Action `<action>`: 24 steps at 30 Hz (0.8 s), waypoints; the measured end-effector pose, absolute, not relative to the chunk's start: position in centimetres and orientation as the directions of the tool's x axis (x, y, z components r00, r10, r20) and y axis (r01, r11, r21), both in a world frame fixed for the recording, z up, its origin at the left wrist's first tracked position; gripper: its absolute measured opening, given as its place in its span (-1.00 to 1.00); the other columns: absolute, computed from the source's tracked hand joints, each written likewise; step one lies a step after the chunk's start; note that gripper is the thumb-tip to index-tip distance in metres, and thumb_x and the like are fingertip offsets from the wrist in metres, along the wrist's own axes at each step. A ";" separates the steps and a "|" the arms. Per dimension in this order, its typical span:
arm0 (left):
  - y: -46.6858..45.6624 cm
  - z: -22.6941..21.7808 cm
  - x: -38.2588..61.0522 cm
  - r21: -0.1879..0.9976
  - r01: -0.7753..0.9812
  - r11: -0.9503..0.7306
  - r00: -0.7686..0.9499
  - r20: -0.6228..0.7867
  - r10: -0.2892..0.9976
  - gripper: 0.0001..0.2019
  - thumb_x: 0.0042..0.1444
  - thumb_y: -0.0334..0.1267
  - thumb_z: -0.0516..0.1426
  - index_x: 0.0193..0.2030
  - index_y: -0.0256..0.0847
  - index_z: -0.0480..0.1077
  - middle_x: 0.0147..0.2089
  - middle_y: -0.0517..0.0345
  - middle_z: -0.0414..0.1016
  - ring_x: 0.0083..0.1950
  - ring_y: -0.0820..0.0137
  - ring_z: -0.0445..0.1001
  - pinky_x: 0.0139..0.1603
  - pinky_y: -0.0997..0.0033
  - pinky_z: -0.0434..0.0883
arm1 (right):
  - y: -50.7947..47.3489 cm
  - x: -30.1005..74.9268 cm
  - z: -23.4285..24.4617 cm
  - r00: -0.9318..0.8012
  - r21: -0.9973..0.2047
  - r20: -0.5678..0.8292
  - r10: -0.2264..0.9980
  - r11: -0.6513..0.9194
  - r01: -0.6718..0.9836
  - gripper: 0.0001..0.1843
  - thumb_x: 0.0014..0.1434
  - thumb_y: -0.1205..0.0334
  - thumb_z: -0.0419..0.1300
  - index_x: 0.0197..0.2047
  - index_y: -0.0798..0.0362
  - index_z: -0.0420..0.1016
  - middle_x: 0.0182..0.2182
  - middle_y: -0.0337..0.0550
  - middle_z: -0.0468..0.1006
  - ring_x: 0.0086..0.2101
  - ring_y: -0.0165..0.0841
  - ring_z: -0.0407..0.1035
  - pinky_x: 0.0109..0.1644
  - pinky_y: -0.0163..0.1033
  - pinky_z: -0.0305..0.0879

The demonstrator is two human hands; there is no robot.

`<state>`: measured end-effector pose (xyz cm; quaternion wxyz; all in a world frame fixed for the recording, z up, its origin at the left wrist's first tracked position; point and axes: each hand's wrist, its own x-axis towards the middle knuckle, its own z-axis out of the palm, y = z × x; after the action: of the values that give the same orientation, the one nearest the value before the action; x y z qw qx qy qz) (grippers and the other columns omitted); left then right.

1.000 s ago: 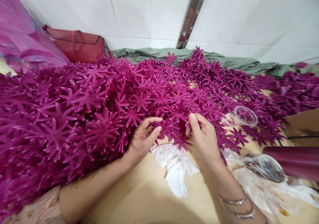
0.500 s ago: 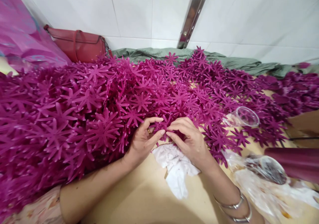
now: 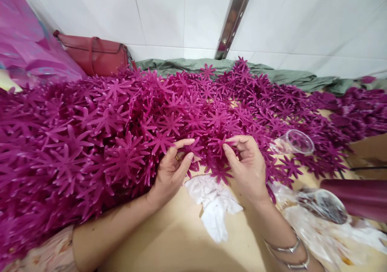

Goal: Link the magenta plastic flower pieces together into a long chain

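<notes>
My left hand, a ring on one finger, holds a magenta star-shaped flower piece by its narrow petals between thumb and forefinger. To its right, my right hand pinches a petal of another magenta flower piece with thumb and forefinger. The two pieces are apart. Just below that one, a further flower piece lies over the edge of a crumpled white cloth. A large heap of the same flower pieces spreads behind both hands and along the left arm.
A clear plastic cup lies on its side at the right. Near it are a dark-stained cup, plastic bags and a magenta cylinder. A red handbag and green sheeting sit along the tiled wall.
My hands have moved apart from where their fingertips met. My right hand has shifted right with a flower piece; my left hand has moved slightly left, still holding one.
</notes>
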<state>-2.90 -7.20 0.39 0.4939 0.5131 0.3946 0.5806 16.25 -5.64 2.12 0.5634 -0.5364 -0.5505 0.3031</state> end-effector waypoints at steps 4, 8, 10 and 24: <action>-7.4 0.3 -2.9 0.950 -0.213 -0.227 0.053 0.243 0.969 -0.56 0.34 -0.30 0.17 0.33 -0.02 0.31 0.04 0.11 0.54 -0.14 0.49 0.54 -0.01 0.46 0.53 | -5.6 16.4 2.4 0.195 -0.920 0.276 0.941 0.200 0.336 -0.83 0.35 0.13 0.20 -0.06 -0.02 0.54 -0.25 -0.19 0.57 -0.25 -0.32 0.44 -0.12 -0.20 0.34; -7.5 0.7 -3.1 0.963 -0.145 -0.227 0.028 0.233 0.972 -0.65 0.34 -0.27 0.17 0.24 -0.07 0.42 -0.01 0.09 0.55 -0.18 0.47 0.55 -0.06 0.45 0.53 | -5.7 16.4 2.4 0.234 -0.908 0.285 0.930 0.184 0.377 -0.79 0.38 0.06 0.17 -0.12 -0.01 0.52 -0.32 -0.22 0.53 -0.31 -0.34 0.39 -0.17 -0.22 0.29; -7.5 0.9 -3.3 0.963 -0.087 -0.256 0.021 0.258 0.966 -0.74 0.33 -0.27 0.18 0.12 -0.11 0.51 -0.08 0.10 0.55 -0.20 0.46 0.54 -0.13 0.47 0.51 | -5.8 16.4 2.4 0.245 -0.905 0.277 0.929 0.167 0.392 -0.78 0.39 0.04 0.15 -0.14 -0.01 0.48 -0.35 -0.26 0.49 -0.36 -0.37 0.35 -0.23 -0.25 0.26; -7.4 0.9 -3.4 0.954 -0.092 -0.285 0.136 0.296 0.946 -0.82 0.33 -0.31 0.17 0.01 -0.16 0.54 -0.11 0.08 0.44 -0.10 0.40 0.48 -0.05 0.43 0.46 | -5.5 17.3 2.6 0.166 -0.686 0.481 0.861 0.252 0.682 -0.69 0.47 0.08 -0.01 -0.30 -0.03 0.35 -0.32 -0.19 0.44 -0.25 -0.27 0.32 -0.10 -0.13 0.21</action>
<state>-3.38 -7.36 0.95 0.4743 0.5858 0.3642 0.5471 17.26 -5.50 2.62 0.4672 -0.6039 -0.6387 0.0957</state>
